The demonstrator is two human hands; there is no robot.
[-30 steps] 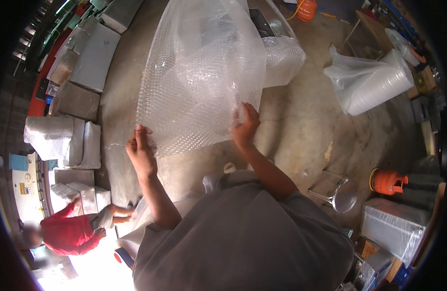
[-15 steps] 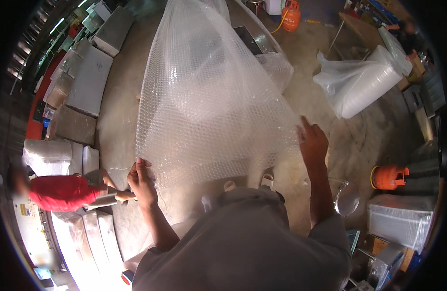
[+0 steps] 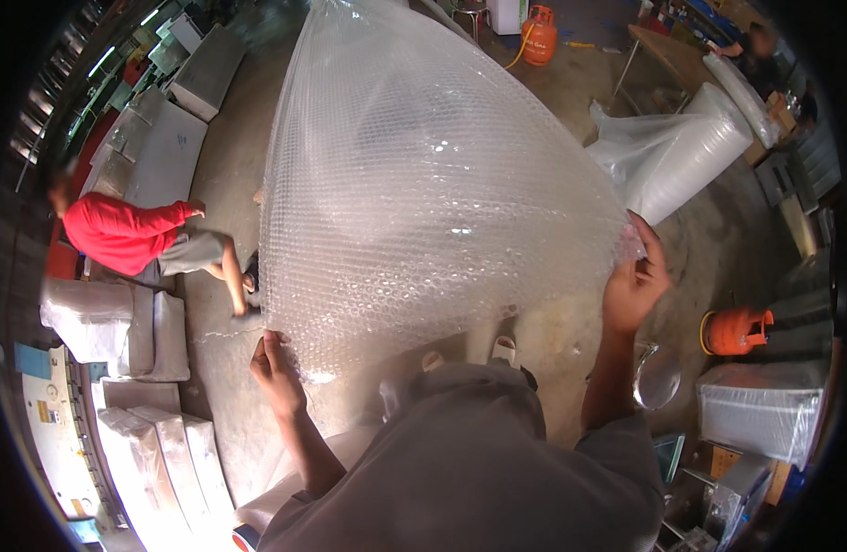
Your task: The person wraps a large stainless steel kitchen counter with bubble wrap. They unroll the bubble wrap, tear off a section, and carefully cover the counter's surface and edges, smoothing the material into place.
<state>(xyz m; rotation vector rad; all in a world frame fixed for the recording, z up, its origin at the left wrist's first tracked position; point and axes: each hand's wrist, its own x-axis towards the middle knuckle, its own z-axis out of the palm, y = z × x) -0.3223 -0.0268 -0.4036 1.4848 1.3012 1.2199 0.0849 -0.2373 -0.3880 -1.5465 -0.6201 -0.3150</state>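
Here, fingers hold bubble wrap; an orange cylinder bears lettering.

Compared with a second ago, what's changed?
Right hand moved right, away from the left hand, spreading the bubble wrap wider; the person in red moved up the picture. Nothing released: both hands still grip the wrap's edge. The lower orange cylinder stayed put.

Bubble wrap stretched wider, right hand farther right, co-worker moved
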